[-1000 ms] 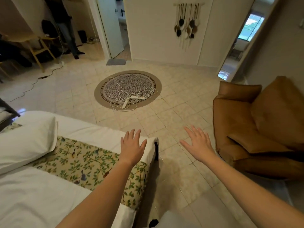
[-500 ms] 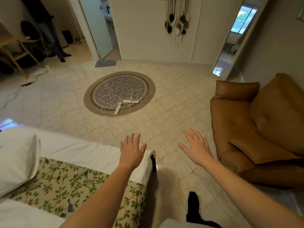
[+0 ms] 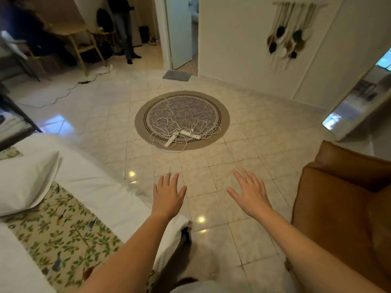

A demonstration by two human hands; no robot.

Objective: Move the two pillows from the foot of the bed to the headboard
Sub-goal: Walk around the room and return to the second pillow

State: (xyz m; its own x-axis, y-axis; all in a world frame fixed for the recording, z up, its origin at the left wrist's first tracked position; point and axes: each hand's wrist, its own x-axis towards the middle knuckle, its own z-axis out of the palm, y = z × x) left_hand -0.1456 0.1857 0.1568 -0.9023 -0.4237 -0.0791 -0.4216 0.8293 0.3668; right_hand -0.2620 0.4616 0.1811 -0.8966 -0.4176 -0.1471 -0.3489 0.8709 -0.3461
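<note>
A white pillow [image 3: 25,182] lies at the left on the foot of the bed [image 3: 95,187], partly over a floral runner [image 3: 63,235]. Only this one pillow is in view. My left hand [image 3: 168,195] hovers palm down above the bed's near corner, fingers spread, holding nothing. My right hand [image 3: 249,193] is stretched out over the tiled floor to the right of the bed, also open and holding nothing. Both hands are well to the right of the pillow and do not touch it.
A brown leather armchair [image 3: 342,208] stands close on the right. A round rug [image 3: 182,119] with a power strip [image 3: 184,135] and tangled cables lies ahead on the floor. A person's legs [image 3: 127,32] and a wooden chair [image 3: 86,43] are at the far left, next to a doorway.
The view has swung left and back, so the pillow shows more fully. My left hand now sits past the bed's corner edge; both hands stay open and spread.
</note>
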